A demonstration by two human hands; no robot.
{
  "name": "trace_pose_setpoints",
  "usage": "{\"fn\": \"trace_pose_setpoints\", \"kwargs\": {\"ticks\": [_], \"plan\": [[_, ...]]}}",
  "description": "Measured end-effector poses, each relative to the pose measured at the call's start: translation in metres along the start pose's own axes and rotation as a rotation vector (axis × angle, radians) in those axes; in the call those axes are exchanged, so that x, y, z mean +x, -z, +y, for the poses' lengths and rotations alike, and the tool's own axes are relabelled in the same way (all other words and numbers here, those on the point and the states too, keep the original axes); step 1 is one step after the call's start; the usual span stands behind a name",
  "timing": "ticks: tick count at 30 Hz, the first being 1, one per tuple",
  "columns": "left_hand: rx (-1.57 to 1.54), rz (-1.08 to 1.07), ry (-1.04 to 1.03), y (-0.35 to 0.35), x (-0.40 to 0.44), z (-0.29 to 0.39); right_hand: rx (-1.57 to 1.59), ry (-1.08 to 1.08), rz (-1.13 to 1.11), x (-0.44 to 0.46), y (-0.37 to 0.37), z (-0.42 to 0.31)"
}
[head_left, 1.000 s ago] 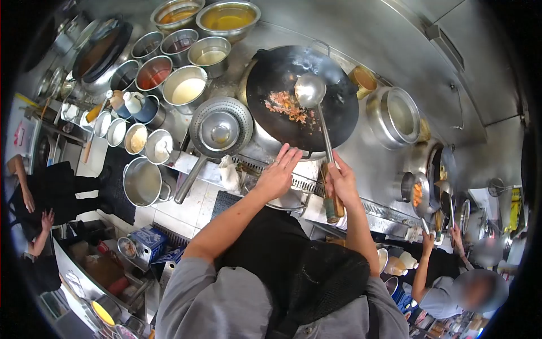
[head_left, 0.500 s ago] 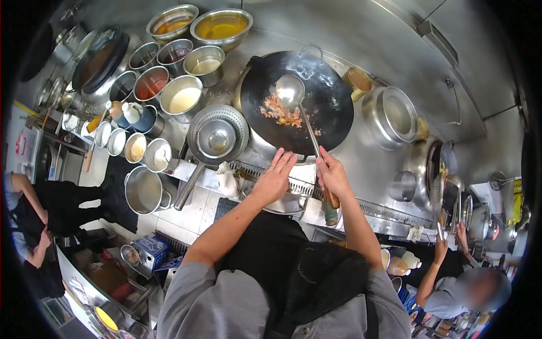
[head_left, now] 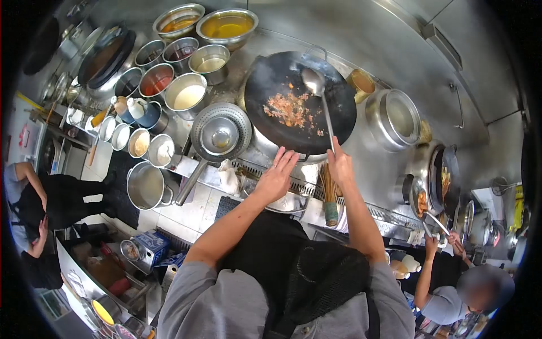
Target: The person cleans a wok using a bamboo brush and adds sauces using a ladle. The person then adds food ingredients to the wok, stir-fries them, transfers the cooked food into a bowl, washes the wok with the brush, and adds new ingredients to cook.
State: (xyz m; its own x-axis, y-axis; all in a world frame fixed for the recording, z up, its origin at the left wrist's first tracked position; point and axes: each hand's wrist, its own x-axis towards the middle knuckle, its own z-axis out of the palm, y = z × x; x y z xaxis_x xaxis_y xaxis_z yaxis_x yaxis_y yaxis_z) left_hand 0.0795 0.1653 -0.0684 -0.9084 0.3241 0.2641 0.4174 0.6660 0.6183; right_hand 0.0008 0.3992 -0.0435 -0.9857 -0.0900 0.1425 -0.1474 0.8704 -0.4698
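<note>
My right hand (head_left: pixel 341 168) is closed around the handle of a long steel ladle (head_left: pixel 314 82). Its bowl rests toward the far right side of a black wok (head_left: pixel 333 124). Reddish chopped food (head_left: pixel 287 108) lies loose in the wok, left of the ladle bowl, with bits scattered toward the near right. My left hand (head_left: pixel 276 178) is held out with fingers extended beside the near rim of the wok, holding nothing. Whether its fingertips touch the rim I cannot tell. A bamboo brush (head_left: pixel 329 198) with a green-wrapped end lies just left of my right wrist.
A perforated strainer (head_left: pixel 206 125) with a bowl inside sits left of the wok. Beyond it are several sauce pots (head_left: pixel 186 96) and two oil bowls (head_left: pixel 226 25). Nested steel pots (head_left: pixel 389 121) stand at right. A co-worker (head_left: pixel 446 294) handles another ladle (head_left: pixel 419 198) at far right.
The ladle bowl has moved right and away from me, off the food, which now lies more spread out. My left hand has barely moved. The co-worker's ladle now holds orange food.
</note>
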Motion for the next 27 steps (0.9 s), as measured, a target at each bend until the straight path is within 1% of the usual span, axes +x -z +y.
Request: {"fn": "trace_pose_setpoints", "kwargs": {"ticks": [1,2,4,5,7,9,10,12,14,16,18,19,20,22,23,24,25,26,27], "plan": [[-0.001,-0.005,-0.004,0.0,0.0,0.001,0.076,0.066,-0.012,-0.001,-0.004,0.01],[0.019,-0.01,0.0,0.002,0.001,0.002,0.075,0.059,-0.011,-0.007,-0.001,0.018],[0.039,-0.012,-0.002,0.003,0.001,0.002,-0.026,0.158,-0.191,-0.03,0.008,0.033],[0.035,-0.015,-0.009,0.002,0.002,-0.001,-0.151,0.1,-0.286,-0.042,0.024,0.032],[0.032,-0.013,-0.003,0.001,0.002,-0.002,-0.158,0.193,-0.227,-0.061,0.056,0.04],[0.045,-0.003,-0.01,0.001,0.0,-0.001,-0.243,0.154,-0.202,-0.074,0.1,0.021],[0.045,-0.005,0.002,0.002,-0.001,-0.001,-0.239,0.158,-0.213,-0.081,0.104,0.031],[-0.002,-0.023,0.031,0.001,0.0,0.002,-0.261,0.094,-0.104,-0.09,0.12,0.056],[0.015,0.016,0.02,-0.003,0.0,0.004,-0.29,0.094,-0.101,-0.087,0.134,0.073],[0.064,0.031,0.055,-0.004,0.002,0.007,-0.313,0.097,-0.094,-0.087,0.139,0.082],[0.046,0.031,0.095,-0.004,0.002,0.011,-0.204,0.145,-0.043,-0.095,0.134,0.082],[0.026,0.028,0.12,-0.005,0.002,0.013,-0.238,0.06,-0.083,-0.094,0.131,0.083],[0.025,0.037,0.137,-0.009,0.0,0.015,-0.238,0.076,-0.094,-0.09,0.127,0.085],[0.137,0.055,0.158,-0.015,-0.001,0.016,-0.198,0.204,-0.039,-0.074,0.113,0.088],[0.144,0.067,0.178,-0.012,-0.002,0.02,-0.144,0.279,0.0,-0.069,0.097,0.09],[0.009,-0.021,0.248,-0.004,-0.001,0.027,-0.135,0.301,-0.008,-0.063,0.091,0.071],[-0.126,-0.098,0.314,0.003,0.0,0.029,0.216,0.02,-0.133,-0.057,0.083,0.046],[-0.087,0.027,0.19,-0.009,-0.005,0.018,0.559,-0.263,-0.266,-0.049,0.077,0.013],[-0.14,0.012,0.2,-0.007,-0.007,0.018,0.8,-0.28,-0.336,-0.036,0.076,-0.026]]}}
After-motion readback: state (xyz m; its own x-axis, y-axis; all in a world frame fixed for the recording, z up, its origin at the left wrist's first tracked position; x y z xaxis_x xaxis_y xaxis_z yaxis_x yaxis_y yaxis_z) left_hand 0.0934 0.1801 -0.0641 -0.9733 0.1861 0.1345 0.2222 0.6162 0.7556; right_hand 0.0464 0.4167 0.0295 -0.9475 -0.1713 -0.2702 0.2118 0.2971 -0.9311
